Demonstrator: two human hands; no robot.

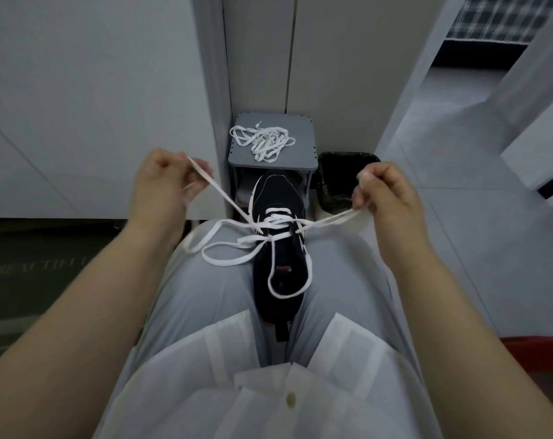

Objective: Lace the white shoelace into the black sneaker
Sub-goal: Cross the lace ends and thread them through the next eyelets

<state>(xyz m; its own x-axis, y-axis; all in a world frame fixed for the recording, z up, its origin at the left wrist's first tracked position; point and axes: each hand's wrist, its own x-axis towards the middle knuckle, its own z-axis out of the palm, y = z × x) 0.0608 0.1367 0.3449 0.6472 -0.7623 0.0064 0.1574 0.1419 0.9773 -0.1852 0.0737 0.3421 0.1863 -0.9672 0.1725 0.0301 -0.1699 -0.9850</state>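
While the black sneaker (279, 236) lies between the knees, the left hand (164, 182) and right hand (386, 191) each pinch one end of the white shoelace (227, 261) with curled fingers, pulling outward.

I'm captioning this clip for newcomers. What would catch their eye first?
The black sneaker rests between the person's thighs at centre frame, with the white shoelace drawn out to both sides: the left hand pinches one end, the right hand the other. Behind it, a loose second lace lies heaped on a small grey stool.
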